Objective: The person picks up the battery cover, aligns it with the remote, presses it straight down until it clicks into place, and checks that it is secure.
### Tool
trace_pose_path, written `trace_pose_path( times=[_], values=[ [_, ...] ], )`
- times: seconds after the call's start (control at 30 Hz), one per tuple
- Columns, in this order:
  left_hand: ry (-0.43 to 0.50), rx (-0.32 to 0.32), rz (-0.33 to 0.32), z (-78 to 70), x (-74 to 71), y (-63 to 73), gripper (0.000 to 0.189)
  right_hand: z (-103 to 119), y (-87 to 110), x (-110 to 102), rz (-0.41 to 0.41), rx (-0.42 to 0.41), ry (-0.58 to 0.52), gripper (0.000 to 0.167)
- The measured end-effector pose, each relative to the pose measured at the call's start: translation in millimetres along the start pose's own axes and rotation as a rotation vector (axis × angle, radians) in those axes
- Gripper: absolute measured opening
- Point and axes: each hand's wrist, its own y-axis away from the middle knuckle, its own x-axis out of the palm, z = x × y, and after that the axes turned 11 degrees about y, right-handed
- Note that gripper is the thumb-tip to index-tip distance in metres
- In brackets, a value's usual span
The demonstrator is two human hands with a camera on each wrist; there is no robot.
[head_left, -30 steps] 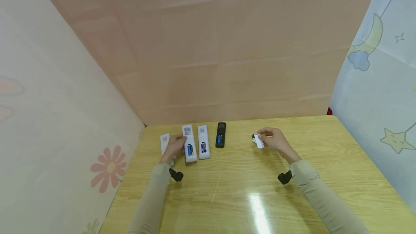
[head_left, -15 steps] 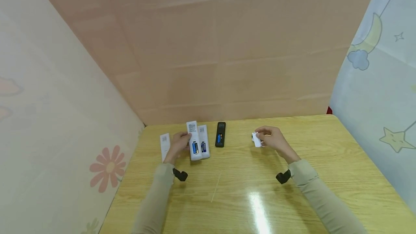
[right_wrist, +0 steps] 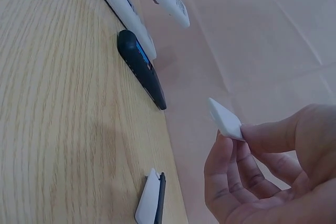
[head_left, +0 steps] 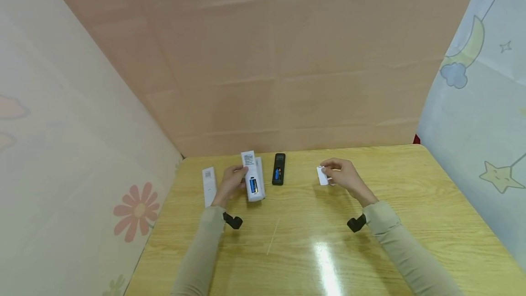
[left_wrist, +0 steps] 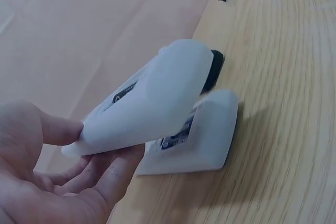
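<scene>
My left hand (head_left: pixel 232 181) grips a white remote control (head_left: pixel 252 182) by its side, thumb on the back. Its battery bay is uncovered and shows blue batteries. The remote is raised off the table and partly hides a second white remote (left_wrist: pixel 210 129) beneath it. My right hand (head_left: pixel 344 176) pinches a small white battery cover (right_wrist: pixel 226 120) between thumb and fingers, above the table. Below that hand, a white cover (right_wrist: pixel 148 198) and a black cover (right_wrist: pixel 160 198) lie together. A black remote (head_left: pixel 278 169) with its bay uncovered lies between the hands.
Another white remote (head_left: pixel 209 185) lies face down to the left of my left hand. Wood-grain table (head_left: pixel 296 241) spreads in front of both arms. A tan sheet (head_left: pixel 263 81) stands along the back edge, with patterned sheets on both sides.
My left hand has lifted the white remote and carried it right, over the neighbouring one. My right hand has raised the white cover and shifted slightly left.
</scene>
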Motion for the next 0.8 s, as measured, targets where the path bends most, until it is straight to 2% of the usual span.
trace_pose_path(
  times=[0.37,0.5,0.8],
  values=[
    [0.113,-0.028,0.033,4.2,13.3,1.2,0.056,2.4,1.0,1.6,0.003,-0.001,-0.007,0.034],
    [0.125,-0.034,0.052,5.7,17.1,2.2,0.056,3.2,1.9,3.2,0.005,0.000,-0.006,0.035],
    [0.118,-0.004,0.108,7.1,30.9,8.0,0.057,4.1,1.9,6.4,0.019,-0.011,-0.061,0.036]
  ],
)
